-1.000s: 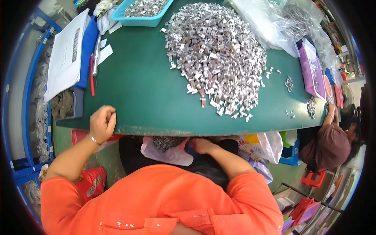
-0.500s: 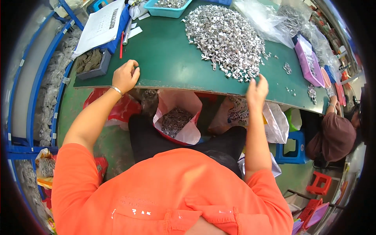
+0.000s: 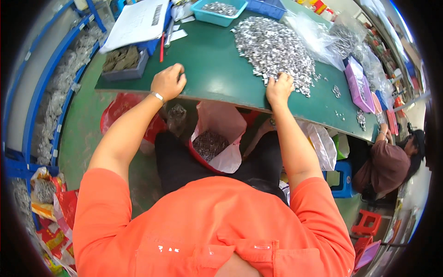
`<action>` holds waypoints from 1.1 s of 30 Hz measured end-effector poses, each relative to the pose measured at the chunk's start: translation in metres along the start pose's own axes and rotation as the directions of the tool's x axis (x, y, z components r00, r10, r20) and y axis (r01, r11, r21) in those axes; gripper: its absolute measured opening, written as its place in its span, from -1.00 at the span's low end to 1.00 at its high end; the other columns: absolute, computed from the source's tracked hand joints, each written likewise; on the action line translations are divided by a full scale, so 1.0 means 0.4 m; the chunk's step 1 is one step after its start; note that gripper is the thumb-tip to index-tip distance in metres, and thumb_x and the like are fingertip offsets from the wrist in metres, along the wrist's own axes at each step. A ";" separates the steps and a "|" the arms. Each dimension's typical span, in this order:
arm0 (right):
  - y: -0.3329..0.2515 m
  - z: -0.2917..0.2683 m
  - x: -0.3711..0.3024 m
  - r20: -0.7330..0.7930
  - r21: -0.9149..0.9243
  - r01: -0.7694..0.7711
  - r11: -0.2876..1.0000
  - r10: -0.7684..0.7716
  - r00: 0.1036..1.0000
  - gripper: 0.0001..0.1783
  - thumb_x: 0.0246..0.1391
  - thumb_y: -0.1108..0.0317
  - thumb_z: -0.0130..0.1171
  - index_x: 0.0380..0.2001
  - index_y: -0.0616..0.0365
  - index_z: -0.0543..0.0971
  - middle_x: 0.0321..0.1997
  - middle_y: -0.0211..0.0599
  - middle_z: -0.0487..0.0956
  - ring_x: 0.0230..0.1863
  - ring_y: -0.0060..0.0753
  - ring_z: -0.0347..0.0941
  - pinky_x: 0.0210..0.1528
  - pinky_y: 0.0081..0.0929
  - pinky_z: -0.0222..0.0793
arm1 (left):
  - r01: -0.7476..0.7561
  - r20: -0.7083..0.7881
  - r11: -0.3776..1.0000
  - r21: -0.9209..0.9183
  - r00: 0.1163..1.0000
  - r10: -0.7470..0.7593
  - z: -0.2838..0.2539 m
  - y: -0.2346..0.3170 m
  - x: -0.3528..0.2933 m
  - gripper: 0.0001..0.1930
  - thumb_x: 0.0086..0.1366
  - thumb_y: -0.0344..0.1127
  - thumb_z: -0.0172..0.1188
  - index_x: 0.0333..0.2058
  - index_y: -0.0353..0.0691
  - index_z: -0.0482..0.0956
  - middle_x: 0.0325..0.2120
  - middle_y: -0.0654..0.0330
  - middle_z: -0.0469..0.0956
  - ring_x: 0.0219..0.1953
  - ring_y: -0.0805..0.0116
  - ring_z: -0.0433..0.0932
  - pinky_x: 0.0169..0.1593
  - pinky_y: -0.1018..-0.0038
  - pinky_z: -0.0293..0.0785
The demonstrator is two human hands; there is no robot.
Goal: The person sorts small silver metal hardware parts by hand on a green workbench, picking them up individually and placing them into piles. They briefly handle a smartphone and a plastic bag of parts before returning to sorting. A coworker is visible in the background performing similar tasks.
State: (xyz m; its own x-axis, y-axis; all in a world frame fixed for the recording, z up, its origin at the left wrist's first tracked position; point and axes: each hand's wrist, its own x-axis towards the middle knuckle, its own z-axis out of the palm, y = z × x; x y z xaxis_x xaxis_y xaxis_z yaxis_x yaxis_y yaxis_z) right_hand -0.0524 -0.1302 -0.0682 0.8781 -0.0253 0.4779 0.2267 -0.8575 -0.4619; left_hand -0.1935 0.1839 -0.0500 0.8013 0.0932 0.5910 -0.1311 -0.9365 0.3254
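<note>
A large heap of small silvery metal clips (image 3: 277,46) is spread over the green tabletop (image 3: 207,69). My right hand (image 3: 279,91) reaches over the front edge with its fingers apart, and the fingertips touch the near side of the heap. Whether a piece lies under them is hidden. At the left, my left hand (image 3: 168,83) rests by the table's front edge, away from the heap. Its fingers are loosely bent and the thumb stands off from them; no object shows in it.
Before my lap hangs a pale-lined red bag (image 3: 237,134) with metal pieces inside. A turquoise tray (image 3: 217,17), papers (image 3: 136,23), a red pen (image 3: 162,48) and a grey box of cloth (image 3: 131,71) lie beyond. A pink basket (image 3: 357,87) and a co-worker (image 3: 380,168) are rightward.
The whole view has shifted a little. My right hand has moved left along the near side of the heap and onto its edge. My left hand has stayed almost in place.
</note>
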 end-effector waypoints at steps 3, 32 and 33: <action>0.034 0.018 0.015 -0.072 -0.045 0.086 0.995 -0.090 0.993 -0.56 -0.13 0.18 0.17 -0.19 0.20 0.42 -0.02 0.08 0.32 -0.01 0.16 0.25 0.08 -0.05 0.11 | -0.005 0.004 1.000 0.000 1.000 0.005 0.007 -0.006 0.004 -0.87 0.10 -0.27 0.09 -0.39 -0.12 0.38 -0.52 0.09 0.50 -0.44 0.03 0.50 -0.38 0.23 0.42; 0.124 -0.116 -0.037 0.063 0.836 -0.098 0.541 0.082 0.995 -0.66 0.06 0.63 -0.17 -0.07 0.33 0.39 0.00 -0.18 0.43 0.06 -0.38 0.32 0.18 -0.47 0.15 | 0.143 -0.164 0.961 -0.238 0.969 -0.185 0.009 0.013 -0.014 -0.92 0.08 -0.42 0.15 -0.40 -0.20 0.47 -0.65 0.22 0.44 -0.61 0.41 0.44 -0.49 0.52 0.38; 0.131 -0.135 -0.052 0.021 0.838 -0.068 0.542 0.092 0.996 -0.67 0.07 0.63 -0.16 -0.06 0.34 0.39 -0.01 -0.18 0.43 0.05 -0.38 0.33 0.16 -0.47 0.17 | 0.179 -0.287 0.898 -0.402 0.907 -0.309 0.017 0.037 -0.047 -0.94 0.11 -0.46 0.14 -0.41 -0.25 0.47 -0.62 0.22 0.45 -0.59 0.50 0.43 -0.47 0.54 0.38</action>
State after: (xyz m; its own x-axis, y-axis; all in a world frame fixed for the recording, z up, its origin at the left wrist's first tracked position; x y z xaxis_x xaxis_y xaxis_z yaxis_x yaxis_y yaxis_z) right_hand -0.0816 -0.2023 -0.0622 0.9038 -0.0933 0.4177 0.4166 -0.0321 -0.9085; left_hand -0.2066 0.1658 -0.0612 0.5998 0.4710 0.6469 -0.2092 -0.6879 0.6950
